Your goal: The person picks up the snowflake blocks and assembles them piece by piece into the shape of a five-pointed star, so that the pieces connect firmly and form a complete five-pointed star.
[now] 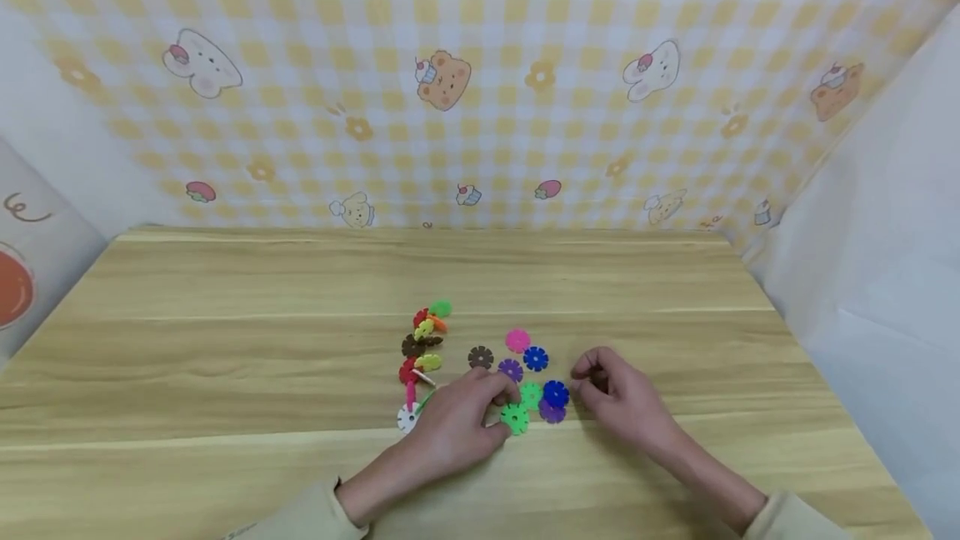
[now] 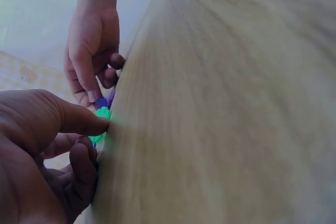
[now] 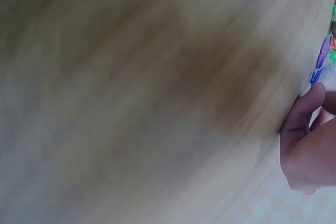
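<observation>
My left hand (image 1: 461,423) holds a green notched interlocking disc (image 1: 515,419) by its edge, between thumb and forefinger. The left wrist view shows the thumb against this green disc (image 2: 102,114), low over the tabletop. On the right, my right hand (image 1: 626,398) rests by the table with loosely bent fingers, its fingertips beside a dark blue disc (image 1: 556,394). That blue disc overlaps a purple disc (image 1: 552,413). Another green disc (image 1: 531,395) lies between the hands. The right wrist view catches part of the right hand (image 3: 310,135) at its edge.
Left of the hands stands a row of joined discs (image 1: 412,347) in several colours, with a white disc (image 1: 408,418) at its near end. Loose pink (image 1: 517,341), blue (image 1: 536,358), brown (image 1: 481,357) and purple discs (image 1: 511,370) lie beyond the hands. A checked cloth (image 1: 480,148) hangs behind the table.
</observation>
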The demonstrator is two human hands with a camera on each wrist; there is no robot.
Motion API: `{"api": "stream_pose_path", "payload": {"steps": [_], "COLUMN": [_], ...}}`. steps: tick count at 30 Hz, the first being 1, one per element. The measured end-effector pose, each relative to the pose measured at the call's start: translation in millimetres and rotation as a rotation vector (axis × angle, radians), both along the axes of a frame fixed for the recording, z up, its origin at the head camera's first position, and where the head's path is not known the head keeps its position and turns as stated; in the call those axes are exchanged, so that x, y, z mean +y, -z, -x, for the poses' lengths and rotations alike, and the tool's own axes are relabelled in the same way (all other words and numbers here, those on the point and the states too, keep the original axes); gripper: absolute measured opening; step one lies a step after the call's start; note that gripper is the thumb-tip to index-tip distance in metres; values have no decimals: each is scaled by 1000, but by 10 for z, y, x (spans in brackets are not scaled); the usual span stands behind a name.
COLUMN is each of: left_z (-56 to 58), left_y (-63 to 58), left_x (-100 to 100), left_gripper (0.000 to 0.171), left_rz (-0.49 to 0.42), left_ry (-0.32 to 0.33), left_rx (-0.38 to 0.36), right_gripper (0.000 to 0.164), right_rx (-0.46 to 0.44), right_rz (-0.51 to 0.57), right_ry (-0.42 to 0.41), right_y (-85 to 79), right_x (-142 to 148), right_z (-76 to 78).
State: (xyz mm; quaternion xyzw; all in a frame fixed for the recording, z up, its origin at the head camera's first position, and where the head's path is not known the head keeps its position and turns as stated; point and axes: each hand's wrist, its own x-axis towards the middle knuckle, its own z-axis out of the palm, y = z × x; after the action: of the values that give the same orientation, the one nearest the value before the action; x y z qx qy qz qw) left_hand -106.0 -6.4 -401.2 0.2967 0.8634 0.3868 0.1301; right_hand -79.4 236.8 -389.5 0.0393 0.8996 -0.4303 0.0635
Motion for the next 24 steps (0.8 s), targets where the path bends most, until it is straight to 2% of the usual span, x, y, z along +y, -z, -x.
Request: {"api": "stream_pose_path", "payload": {"steps": [5, 8, 11, 14, 16, 18, 22, 24], "left_z": [0, -2, -10, -8, 8, 29, 56, 61], "left_y": [-2, -4, -11, -8, 0, 10, 25, 28], "left_x": [-9, -11, -7, -6, -10, -16, -27, -28], "left_gripper": [32, 32, 31, 31, 31, 30, 30, 29], "left_rz": [-1, 2, 5, 7, -1, -14, -53, -67], "left_ry": [0, -1, -3, -5, -12, -19, -30, -30], "left_rx": [-4, -5, -6, -8, -16, -30, -59, -67], "right_gripper": [32, 36, 29, 20, 17, 15, 21, 25], "right_rx": [47, 92, 109, 100, 73, 20, -122, -171], "right_rz": [-103, -129, -123, -102, -62, 27, 234, 304], "right_ry": [-127, -192, -197, -161, -125, -86, 0, 22], "right_y": [8, 34, 52, 58, 54, 48, 19, 9], "right_x": [19, 44, 54, 50, 58, 79, 141, 166], "right_z": [5, -22, -46, -47, -40, -32, -23, -24]}}
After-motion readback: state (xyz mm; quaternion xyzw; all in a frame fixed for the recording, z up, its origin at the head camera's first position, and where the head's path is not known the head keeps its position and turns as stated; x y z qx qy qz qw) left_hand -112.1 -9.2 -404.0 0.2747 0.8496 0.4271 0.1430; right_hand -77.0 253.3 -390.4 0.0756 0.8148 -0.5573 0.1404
